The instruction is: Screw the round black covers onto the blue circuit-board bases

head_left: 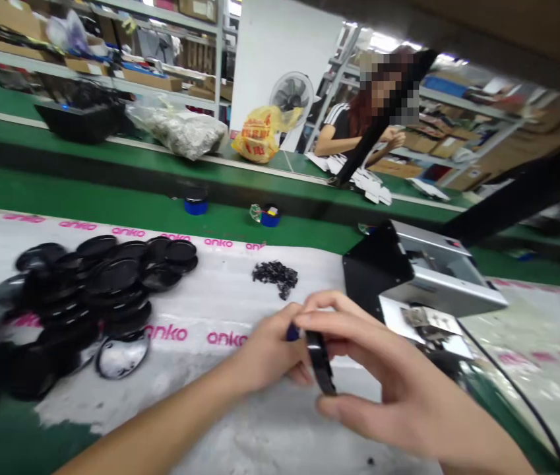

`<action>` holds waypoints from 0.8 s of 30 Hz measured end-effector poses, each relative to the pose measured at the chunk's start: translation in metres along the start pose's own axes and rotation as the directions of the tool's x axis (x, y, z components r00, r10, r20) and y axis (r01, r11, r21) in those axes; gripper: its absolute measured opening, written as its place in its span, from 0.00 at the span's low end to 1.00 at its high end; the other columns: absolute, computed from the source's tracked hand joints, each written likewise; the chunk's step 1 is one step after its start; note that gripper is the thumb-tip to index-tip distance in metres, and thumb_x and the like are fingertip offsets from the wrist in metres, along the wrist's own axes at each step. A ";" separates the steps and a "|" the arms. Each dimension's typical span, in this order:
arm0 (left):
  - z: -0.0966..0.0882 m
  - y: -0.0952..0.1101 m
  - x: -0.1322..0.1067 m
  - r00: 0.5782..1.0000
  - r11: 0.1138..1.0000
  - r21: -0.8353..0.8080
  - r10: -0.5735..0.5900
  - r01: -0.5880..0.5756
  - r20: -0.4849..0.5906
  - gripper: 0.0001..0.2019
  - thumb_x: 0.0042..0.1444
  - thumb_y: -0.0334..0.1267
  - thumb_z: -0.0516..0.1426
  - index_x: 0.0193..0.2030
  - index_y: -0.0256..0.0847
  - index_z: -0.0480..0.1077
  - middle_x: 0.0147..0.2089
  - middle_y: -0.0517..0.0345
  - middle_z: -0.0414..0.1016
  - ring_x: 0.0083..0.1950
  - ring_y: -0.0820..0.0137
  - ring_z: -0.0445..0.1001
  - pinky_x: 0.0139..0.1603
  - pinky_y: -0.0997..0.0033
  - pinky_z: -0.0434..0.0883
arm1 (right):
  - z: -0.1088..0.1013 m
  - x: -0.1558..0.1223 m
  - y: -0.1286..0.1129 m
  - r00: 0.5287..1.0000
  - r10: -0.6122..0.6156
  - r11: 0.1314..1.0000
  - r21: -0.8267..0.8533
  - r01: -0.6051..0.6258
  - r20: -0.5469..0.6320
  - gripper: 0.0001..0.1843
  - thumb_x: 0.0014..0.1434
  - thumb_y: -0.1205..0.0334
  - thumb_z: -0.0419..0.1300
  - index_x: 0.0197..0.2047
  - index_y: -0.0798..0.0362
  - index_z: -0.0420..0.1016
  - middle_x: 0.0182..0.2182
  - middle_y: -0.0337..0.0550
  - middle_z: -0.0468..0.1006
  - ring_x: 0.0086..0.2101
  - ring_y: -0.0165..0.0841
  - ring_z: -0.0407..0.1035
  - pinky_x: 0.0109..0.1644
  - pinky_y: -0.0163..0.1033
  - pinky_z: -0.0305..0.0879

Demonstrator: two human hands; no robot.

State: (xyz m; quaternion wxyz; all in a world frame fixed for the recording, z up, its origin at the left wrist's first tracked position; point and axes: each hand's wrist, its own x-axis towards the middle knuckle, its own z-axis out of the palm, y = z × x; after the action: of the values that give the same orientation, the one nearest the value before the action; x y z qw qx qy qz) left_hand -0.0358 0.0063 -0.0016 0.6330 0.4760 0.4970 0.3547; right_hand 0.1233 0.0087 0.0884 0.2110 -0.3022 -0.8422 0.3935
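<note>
My right hand grips a thin black round cover by its edge, thumb below and fingers above. The cover is tilted almost edge-on to me. My left hand is closed just beside it, around a dark blue part that shows only as a small piece between the fingers. The two hands touch or nearly touch, and I cannot tell whether the blue part and the cover are joined. Beyond my hands lies a small pile of tiny black pieces on the white sheet. To the left is a heap of glossy black round covers.
A silver and black machine with a cable stands at right. Two blue round units, one plain and one with wires, sit on the green bench. A yellow bag is behind. A person works across the bench beyond a black post.
</note>
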 end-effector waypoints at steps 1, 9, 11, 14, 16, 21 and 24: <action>0.001 -0.001 0.002 0.996 0.999 -0.050 0.007 -0.003 0.092 0.14 0.55 0.36 0.58 0.50 0.43 0.69 0.37 0.59 0.76 0.28 0.67 0.79 0.28 0.70 0.76 | -0.002 -0.018 0.010 0.992 0.048 0.998 -0.034 -0.052 -0.120 0.31 0.57 0.70 0.63 0.60 0.36 0.65 0.53 0.43 0.67 0.51 0.36 0.69 0.46 0.35 0.74; 0.004 -0.005 0.006 0.983 0.990 -0.111 -0.066 0.086 0.171 0.14 0.61 0.39 0.56 0.53 0.43 0.62 0.30 0.62 0.75 0.25 0.69 0.80 0.26 0.74 0.76 | 0.037 -0.062 0.072 0.793 0.178 0.835 -0.337 -0.434 -0.582 0.25 0.66 0.62 0.55 0.65 0.48 0.59 0.49 0.49 0.77 0.45 0.39 0.76 0.45 0.41 0.75; 0.004 -0.005 0.005 0.984 0.990 -0.114 -0.064 0.084 0.168 0.15 0.62 0.40 0.56 0.53 0.44 0.62 0.31 0.62 0.76 0.26 0.69 0.80 0.27 0.73 0.77 | 0.046 -0.058 0.073 0.794 0.243 0.875 -0.227 -0.427 -0.557 0.26 0.68 0.64 0.51 0.68 0.48 0.56 0.48 0.47 0.79 0.40 0.36 0.77 0.40 0.38 0.76; 0.003 -0.005 0.005 0.982 0.989 -0.119 -0.065 0.087 0.178 0.15 0.62 0.41 0.56 0.55 0.45 0.61 0.32 0.62 0.76 0.26 0.70 0.80 0.28 0.73 0.77 | 0.051 -0.057 0.071 0.839 0.257 0.916 -0.157 -0.370 -0.479 0.28 0.67 0.62 0.54 0.68 0.45 0.55 0.53 0.46 0.77 0.37 0.33 0.76 0.39 0.36 0.76; 0.003 -0.004 0.005 0.979 0.988 -0.120 -0.072 0.095 0.188 0.15 0.62 0.41 0.56 0.54 0.45 0.61 0.31 0.63 0.76 0.26 0.71 0.79 0.28 0.73 0.77 | 0.049 -0.058 0.071 0.874 0.237 0.938 -0.135 -0.320 -0.425 0.31 0.65 0.62 0.57 0.68 0.42 0.55 0.57 0.46 0.73 0.38 0.32 0.75 0.42 0.36 0.75; 0.004 -0.002 0.003 0.982 0.985 -0.130 -0.092 0.114 0.166 0.14 0.62 0.40 0.56 0.53 0.45 0.62 0.27 0.66 0.74 0.24 0.72 0.77 0.27 0.75 0.75 | 0.038 -0.063 0.078 0.874 0.215 0.960 -0.070 -0.271 -0.435 0.34 0.57 0.64 0.67 0.63 0.37 0.62 0.56 0.42 0.69 0.46 0.32 0.71 0.47 0.33 0.74; 0.005 -0.001 0.002 0.985 0.985 -0.122 -0.102 0.120 0.142 0.15 0.60 0.41 0.57 0.53 0.45 0.62 0.23 0.67 0.72 0.19 0.73 0.73 0.20 0.77 0.72 | 0.037 -0.069 0.084 0.848 0.170 0.981 0.003 -0.194 -0.503 0.33 0.57 0.63 0.68 0.63 0.37 0.64 0.60 0.41 0.66 0.60 0.36 0.63 0.58 0.35 0.68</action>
State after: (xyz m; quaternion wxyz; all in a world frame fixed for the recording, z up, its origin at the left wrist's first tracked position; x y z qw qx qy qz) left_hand -0.0306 0.0065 -0.0032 0.7137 0.4283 0.4545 0.3173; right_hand 0.1801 -0.0151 -0.0085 0.3766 -0.4772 -0.7353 0.2996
